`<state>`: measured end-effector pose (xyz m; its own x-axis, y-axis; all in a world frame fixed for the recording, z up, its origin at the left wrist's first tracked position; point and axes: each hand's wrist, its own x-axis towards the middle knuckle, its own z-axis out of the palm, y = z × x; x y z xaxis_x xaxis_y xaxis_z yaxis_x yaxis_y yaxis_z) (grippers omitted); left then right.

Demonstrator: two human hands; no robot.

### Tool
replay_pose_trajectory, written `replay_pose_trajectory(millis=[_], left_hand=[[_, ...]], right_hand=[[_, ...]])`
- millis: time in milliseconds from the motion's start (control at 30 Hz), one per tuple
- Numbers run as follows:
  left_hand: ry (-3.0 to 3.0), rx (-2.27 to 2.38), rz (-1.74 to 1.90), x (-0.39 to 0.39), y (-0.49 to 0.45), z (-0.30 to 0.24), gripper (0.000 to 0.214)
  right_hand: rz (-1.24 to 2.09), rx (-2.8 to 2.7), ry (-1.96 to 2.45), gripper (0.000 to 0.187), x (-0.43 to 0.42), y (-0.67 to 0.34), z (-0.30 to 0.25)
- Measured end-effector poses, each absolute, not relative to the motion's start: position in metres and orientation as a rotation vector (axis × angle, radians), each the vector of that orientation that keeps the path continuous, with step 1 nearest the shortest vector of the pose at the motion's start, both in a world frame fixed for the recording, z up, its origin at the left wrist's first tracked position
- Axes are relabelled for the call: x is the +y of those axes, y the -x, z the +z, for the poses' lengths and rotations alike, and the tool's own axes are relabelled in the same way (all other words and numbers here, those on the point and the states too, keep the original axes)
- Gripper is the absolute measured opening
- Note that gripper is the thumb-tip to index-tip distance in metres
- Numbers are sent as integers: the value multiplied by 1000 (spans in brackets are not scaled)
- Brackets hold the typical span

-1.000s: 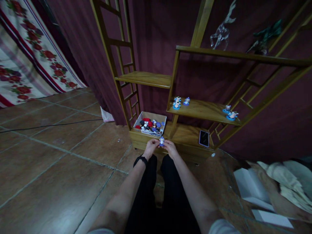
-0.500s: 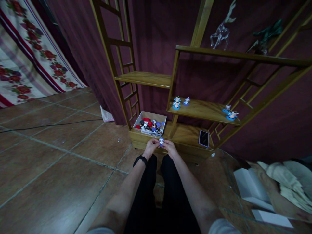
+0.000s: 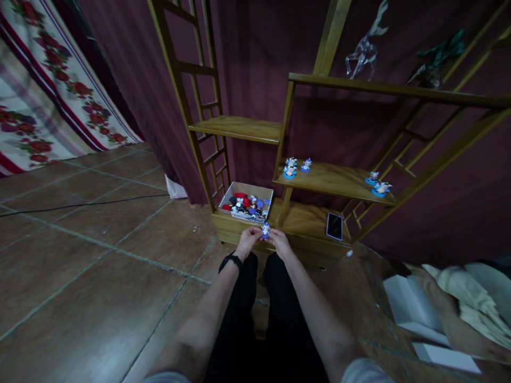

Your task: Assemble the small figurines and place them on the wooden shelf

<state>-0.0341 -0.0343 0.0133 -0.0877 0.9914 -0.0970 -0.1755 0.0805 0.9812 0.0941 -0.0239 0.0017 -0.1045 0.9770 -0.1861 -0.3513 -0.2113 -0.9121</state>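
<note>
Between my two hands, in front of the low shelf, is a small purple-and-white figurine (image 3: 265, 230), held upright. My left hand (image 3: 249, 240) pinches it from the left side, and my right hand (image 3: 279, 241) grips it from the right. Just beyond my hands sits an open cardboard box (image 3: 250, 189) filled with red, black, white and purple figurines. On the middle shelf (image 3: 331, 180), a similar purple figurine (image 3: 306, 165) stands near blue-based figurines (image 3: 290, 169) at the left end. Two more blue-based figurines (image 3: 381, 189) are at the right end.
A phone (image 3: 334, 226) lies on the bottom board to the right. A clear deer ornament (image 3: 363, 53) and a dark green ornament (image 3: 437, 58) stand on the upper shelf. White box pieces (image 3: 415, 308) lie on the floor at right. A cable (image 3: 88, 204) crosses the tiles at left.
Almost nothing differs. Both hands keep hold of the figurine at nearly the same spot, and the view has shifted very slightly.
</note>
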Motion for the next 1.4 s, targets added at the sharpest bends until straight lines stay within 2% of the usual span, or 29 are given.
replay_pose_trajectory(millis=[433,1067,1400], left_hand=[[-1012,1092,1265,-35,30,14,35],[-1030,1033,1269,-33,31,8,34],[-1019,1068,1308,-35,33,11,23]], right_hand=[[1531,-856,1043,26,-23,-95,1],[1521,-871,1006,31,-25,-92,2],[1499,-971,1050,36,-24,-93,-1]])
